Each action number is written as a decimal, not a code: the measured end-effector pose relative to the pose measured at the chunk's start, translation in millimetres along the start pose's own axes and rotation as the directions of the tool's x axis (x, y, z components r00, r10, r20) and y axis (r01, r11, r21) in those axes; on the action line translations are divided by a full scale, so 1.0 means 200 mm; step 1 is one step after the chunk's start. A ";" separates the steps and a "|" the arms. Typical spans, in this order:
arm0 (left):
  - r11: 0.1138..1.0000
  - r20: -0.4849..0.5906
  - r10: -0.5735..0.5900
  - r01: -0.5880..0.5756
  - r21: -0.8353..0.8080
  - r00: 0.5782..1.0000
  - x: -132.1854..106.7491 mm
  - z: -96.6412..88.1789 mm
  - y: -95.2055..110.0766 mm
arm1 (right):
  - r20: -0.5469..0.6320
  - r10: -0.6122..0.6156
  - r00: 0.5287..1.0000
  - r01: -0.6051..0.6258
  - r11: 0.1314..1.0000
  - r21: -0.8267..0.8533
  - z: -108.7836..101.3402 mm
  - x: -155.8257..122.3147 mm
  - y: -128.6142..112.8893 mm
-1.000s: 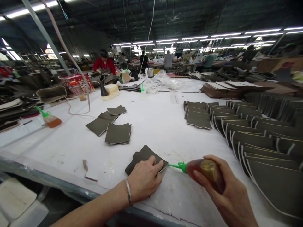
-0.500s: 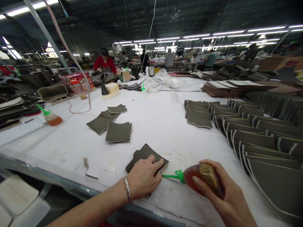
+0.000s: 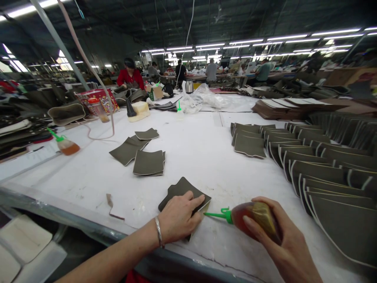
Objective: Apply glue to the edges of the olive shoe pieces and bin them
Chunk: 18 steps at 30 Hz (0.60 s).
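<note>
- The left hand (image 3: 178, 217) bears down on the dark grey piece (image 3: 183, 188), which lies flat on the near part of the worktop (image 3: 194, 151).
- Left fingers: index extended across the top face of the piece, slightly apart from its neighbour. Whether the thumb pinches the edge cannot be told.
- The right hand (image 3: 290, 236) grips the amber squeeze bottle (image 3: 244, 220), fingers closed around the body, thumb on the near side.
- The bottle is tilted almost level. Its green nozzle (image 3: 218, 215) points left, tip at the right edge of the piece; contact cannot be confirmed.
- A narrow offcut (image 3: 114, 210) lies left of the left hand.
- Loose grey panels (image 3: 149, 163) lie beyond the piece, toward the left.
- Overlapping rows of grey panels with pale edges (image 3: 321, 173) occupy the right side.
- A second green-capped bottle (image 3: 68, 147) rests at far left.
</note>
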<state>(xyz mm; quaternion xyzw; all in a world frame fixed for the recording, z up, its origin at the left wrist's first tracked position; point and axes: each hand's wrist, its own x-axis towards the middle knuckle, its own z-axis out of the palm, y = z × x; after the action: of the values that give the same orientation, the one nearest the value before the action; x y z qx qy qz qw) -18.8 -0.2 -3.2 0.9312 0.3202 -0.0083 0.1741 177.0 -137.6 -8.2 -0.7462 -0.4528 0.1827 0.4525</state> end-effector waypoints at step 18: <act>0.999 0.020 -0.032 0.033 -0.026 0.999 -0.01 -0.01 0.01 | 0.078 -0.055 0.995 0.052 0.998 0.040 0.04 -0.08 0.00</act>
<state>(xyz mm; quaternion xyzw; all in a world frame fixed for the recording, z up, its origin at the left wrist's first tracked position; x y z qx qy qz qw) -19.9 -1.9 -1.5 0.9234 0.3335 -0.0163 0.1892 163.5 -147.4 -15.1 -0.7174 -0.4867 0.2084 0.4528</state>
